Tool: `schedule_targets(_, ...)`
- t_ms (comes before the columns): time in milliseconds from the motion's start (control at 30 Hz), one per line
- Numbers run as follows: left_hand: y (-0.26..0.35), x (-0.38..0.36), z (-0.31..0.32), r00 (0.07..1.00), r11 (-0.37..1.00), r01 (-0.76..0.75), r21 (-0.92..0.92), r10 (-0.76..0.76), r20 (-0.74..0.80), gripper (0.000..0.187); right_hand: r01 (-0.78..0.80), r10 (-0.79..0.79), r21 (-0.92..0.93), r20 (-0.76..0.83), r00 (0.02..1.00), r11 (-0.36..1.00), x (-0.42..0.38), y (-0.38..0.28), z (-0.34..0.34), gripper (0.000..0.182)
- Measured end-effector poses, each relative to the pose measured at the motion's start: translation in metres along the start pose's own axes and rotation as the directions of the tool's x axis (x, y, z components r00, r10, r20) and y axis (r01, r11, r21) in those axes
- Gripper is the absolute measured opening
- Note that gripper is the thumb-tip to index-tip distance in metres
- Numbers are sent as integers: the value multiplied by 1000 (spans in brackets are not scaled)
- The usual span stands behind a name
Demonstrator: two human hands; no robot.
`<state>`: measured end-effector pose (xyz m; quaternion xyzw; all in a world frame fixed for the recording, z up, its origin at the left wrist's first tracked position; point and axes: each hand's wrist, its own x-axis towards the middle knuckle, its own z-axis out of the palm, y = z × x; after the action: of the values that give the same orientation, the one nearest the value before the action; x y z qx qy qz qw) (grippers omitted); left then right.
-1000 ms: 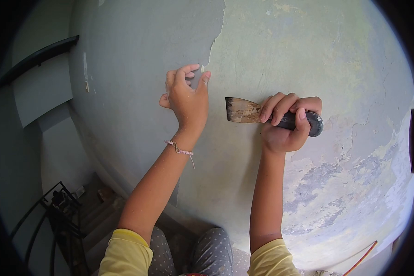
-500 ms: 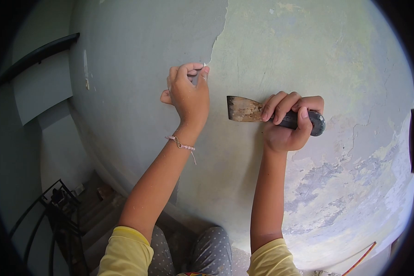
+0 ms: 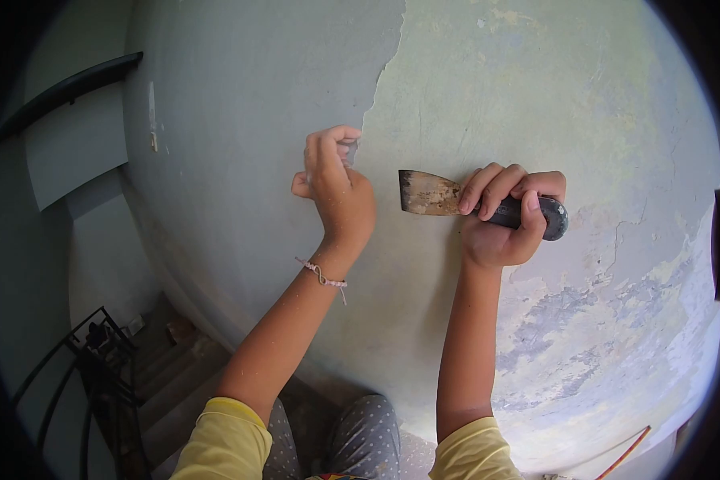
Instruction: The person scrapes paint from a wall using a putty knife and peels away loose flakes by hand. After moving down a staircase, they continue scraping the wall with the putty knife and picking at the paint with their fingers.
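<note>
My left hand (image 3: 338, 188) is at the wall, its fingers curled at the ragged edge where the grey paint (image 3: 272, 104) meets the paler, bared surface (image 3: 504, 96). Its fingertips touch or nearly touch that edge; whether a bit of paint is between them cannot be made out. My right hand (image 3: 500, 212) is wrapped round the black handle of a scraper (image 3: 430, 193). The wide, stained blade points left towards my left hand and stands in front of the bared wall.
A dark handrail (image 3: 72, 100) runs along the wall at the upper left. Below it, stairs (image 3: 176, 380) go down beside a black metal railing (image 3: 80, 352). An orange-red cord (image 3: 626, 453) lies at the lower right. Rough, flaking patches (image 3: 560, 320) mark the wall on the right.
My left hand has moved slightly down and to the right, and its thumb has turned inward. The small white bit seen earlier at its fingertips no longer shows. My right hand still holds the scraper.
</note>
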<state>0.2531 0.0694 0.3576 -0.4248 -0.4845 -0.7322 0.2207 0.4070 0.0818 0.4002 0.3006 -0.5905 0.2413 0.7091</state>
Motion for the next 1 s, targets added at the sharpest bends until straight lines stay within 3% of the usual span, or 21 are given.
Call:
schedule_targets(133,-8,2,-3,998,997,62,-38,-61,21,37,-4,4,6,-3,1000,1000,0,1,0,16)
schedule_targets(300,-5,-1,-2,970,935,-190,299,132,204,56,7,-7,6,-9,1000,1000,0,1,1,17)
schedule_targets(400,-4,-8,-3,945,897,-297,326,227,236,56,10,-9,6,-12,1000,1000,-1,2,2,18)
schedule_targets(1000,7,40,15,925,814,-379,441,315,212,56,-37,39,98,-16,999,995,-7,-1,0,20)
